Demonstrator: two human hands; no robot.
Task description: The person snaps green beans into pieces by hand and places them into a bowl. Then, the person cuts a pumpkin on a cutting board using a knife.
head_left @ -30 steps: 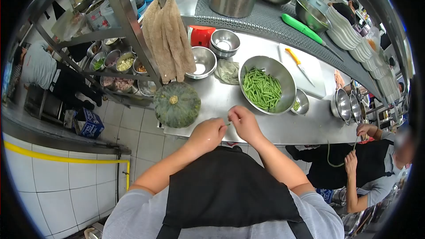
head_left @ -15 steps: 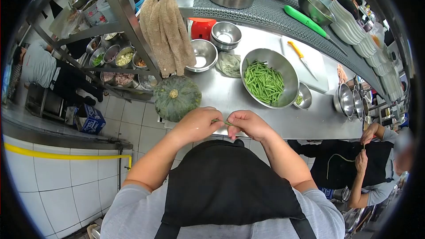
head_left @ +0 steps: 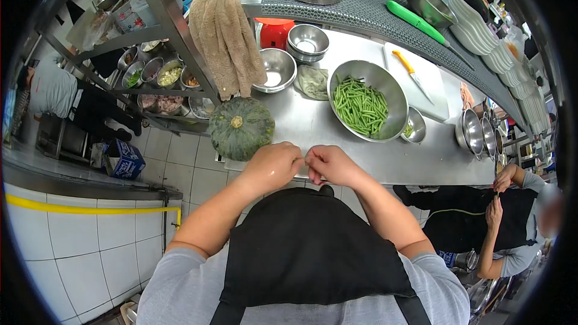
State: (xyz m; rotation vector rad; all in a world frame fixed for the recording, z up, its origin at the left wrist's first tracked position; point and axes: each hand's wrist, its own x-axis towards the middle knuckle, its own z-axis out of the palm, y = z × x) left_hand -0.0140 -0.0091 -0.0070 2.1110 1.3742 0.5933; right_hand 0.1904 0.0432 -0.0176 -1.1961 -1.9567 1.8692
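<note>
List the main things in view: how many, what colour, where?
Round steel bean bowl: one, silver, on metal counter
Slender green beans: many, green, inside that bowl
Other steel bowls: several, silver, counter and shelves
Round mottled pumpkin: one, green, counter's left corner
Rectangular cutting board: one, white, counter's right half
Slim pointed knife: one, yellow-handled, on that board
Hanging cloth towel: one, brown, left of centre
Nearest co-worker: one, black apron, right side
Left hand: one, bare, near counter's front edge
Right hand: one, bare, beside left hand
</note>
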